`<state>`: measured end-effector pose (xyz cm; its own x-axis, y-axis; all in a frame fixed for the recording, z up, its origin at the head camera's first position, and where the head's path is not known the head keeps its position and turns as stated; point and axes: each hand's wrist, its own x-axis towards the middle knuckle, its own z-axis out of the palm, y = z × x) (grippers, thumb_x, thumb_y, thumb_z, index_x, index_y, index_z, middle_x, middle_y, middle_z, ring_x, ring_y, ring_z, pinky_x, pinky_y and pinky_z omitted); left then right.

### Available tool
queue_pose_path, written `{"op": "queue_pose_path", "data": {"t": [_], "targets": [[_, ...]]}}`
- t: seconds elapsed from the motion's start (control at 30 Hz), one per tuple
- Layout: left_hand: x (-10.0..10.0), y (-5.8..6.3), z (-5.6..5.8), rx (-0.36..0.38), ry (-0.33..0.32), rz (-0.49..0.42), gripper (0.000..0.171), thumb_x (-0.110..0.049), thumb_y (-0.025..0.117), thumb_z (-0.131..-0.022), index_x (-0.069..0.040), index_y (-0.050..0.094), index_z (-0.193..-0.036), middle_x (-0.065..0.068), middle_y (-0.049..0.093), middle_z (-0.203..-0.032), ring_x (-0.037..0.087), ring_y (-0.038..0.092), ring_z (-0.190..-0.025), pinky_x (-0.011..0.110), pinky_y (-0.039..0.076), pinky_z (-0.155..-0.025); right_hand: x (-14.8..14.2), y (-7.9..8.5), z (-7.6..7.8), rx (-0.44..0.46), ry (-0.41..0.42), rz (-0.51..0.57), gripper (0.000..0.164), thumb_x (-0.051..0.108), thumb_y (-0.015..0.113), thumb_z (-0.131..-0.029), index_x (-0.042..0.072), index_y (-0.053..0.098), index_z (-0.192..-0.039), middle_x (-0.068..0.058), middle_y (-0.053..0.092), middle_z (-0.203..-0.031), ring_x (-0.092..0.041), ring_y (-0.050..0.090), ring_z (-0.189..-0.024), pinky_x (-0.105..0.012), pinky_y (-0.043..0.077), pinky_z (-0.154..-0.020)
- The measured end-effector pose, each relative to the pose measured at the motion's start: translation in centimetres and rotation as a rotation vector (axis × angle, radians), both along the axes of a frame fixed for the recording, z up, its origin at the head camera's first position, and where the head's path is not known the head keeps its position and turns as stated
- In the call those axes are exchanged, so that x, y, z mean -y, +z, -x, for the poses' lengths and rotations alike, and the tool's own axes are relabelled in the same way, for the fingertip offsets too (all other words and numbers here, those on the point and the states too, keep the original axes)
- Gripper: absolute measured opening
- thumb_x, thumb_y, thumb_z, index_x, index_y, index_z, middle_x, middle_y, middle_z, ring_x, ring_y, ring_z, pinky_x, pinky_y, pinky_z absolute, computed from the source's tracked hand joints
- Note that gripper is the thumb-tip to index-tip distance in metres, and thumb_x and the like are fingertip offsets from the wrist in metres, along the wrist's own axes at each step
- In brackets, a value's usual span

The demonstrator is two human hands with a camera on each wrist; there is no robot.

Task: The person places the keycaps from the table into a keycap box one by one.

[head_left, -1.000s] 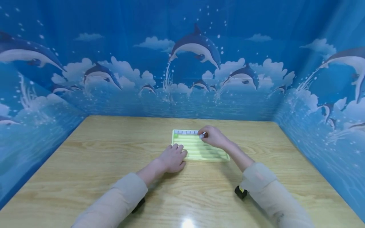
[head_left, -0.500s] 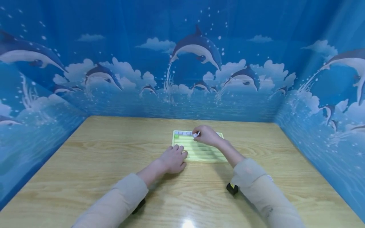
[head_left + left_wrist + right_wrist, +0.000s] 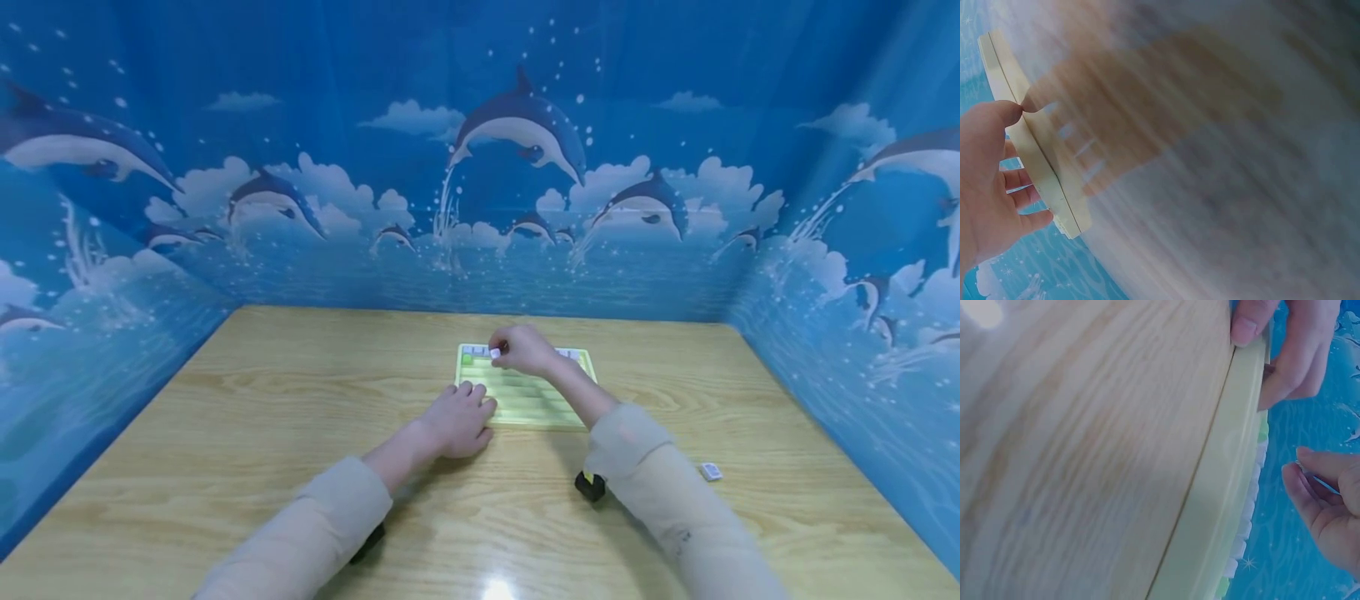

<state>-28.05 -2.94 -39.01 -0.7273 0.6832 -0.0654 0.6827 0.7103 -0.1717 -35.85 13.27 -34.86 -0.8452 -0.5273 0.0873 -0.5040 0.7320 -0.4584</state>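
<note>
A pale green grooved tray (image 3: 540, 408) lies flat on the table, with a row of small white blocks (image 3: 478, 351) along its far edge. One bright green block (image 3: 467, 360) sits in the second row at the left. My left hand (image 3: 459, 421) holds the tray's near left corner; in the left wrist view the thumb (image 3: 1007, 112) lies against the front wall and the fingers reach over it. Above the far row, my right hand (image 3: 525, 348) pinches a small white block (image 3: 495, 354) between thumb and fingertips. That hand hides part of the row.
A single white block with dark marks (image 3: 711, 472) lies on the wooden table (image 3: 300, 375) right of my right sleeve. Blue dolphin-print curtains (image 3: 337, 275) stand behind the table and along both sides.
My right hand has moved left along the tray's far row with a white block, uncovering blocks at the right end. The loose block beside my sleeve has come into view. My left hand stays put.
</note>
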Motion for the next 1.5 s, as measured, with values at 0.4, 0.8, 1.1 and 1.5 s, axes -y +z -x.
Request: {"op": "queue_pose_path", "data": {"t": [0.4,0.8,1.1,1.5], "targets": [[0.3,0.0,-0.2,-0.003,-0.006,-0.017,0.047,-0.039,0.045,-0.095,-0.007,0.049,-0.129,0.011,0.048,-0.117,0.025,0.046,-0.106,0.041,0.04,-0.093,2.1,-1.6,0.9,0.019,-0.011,-0.028,0.017,0.002,0.065,-0.081,-0.002,0.065,-0.097,-0.008,0.064,-0.086,-0.018,0.058,-0.079,-0.026,0.05,-0.072],[0.2,-0.5,-0.3,-0.027,-0.021,-0.026,0.043,-0.038,0.045,-0.094,-0.008,0.051,-0.125,0.009,0.049,-0.11,0.023,0.046,-0.1,0.041,0.042,-0.089,2.4,-3.1,2.6,-0.025,-0.037,-0.096,0.011,0.006,0.064,-0.08,0.002,0.066,-0.09,-0.005,0.061,-0.084,-0.02,0.054,-0.081,-0.031,0.048,-0.073],[0.1,-0.4,-0.2,-0.03,-0.02,-0.023,0.042,-0.038,0.044,-0.095,-0.008,0.051,-0.124,0.009,0.048,-0.11,0.024,0.045,-0.1,0.041,0.041,-0.089,3.1,-2.8,2.2,-0.071,-0.076,-0.169,0.004,0.003,0.064,-0.08,0.004,0.065,-0.084,-0.004,0.059,-0.078,-0.019,0.052,-0.076,-0.031,0.047,-0.07],[0.2,-0.1,0.0,-0.027,-0.025,-0.024,0.042,-0.038,0.044,-0.095,-0.008,0.051,-0.124,0.009,0.048,-0.113,0.024,0.045,-0.102,0.041,0.04,-0.091,3.5,-2.7,2.3,-0.07,-0.073,-0.202,0.012,0.001,0.063,-0.081,0.0,0.065,-0.093,-0.01,0.059,-0.091,-0.022,0.055,-0.086,-0.031,0.049,-0.074]]}}
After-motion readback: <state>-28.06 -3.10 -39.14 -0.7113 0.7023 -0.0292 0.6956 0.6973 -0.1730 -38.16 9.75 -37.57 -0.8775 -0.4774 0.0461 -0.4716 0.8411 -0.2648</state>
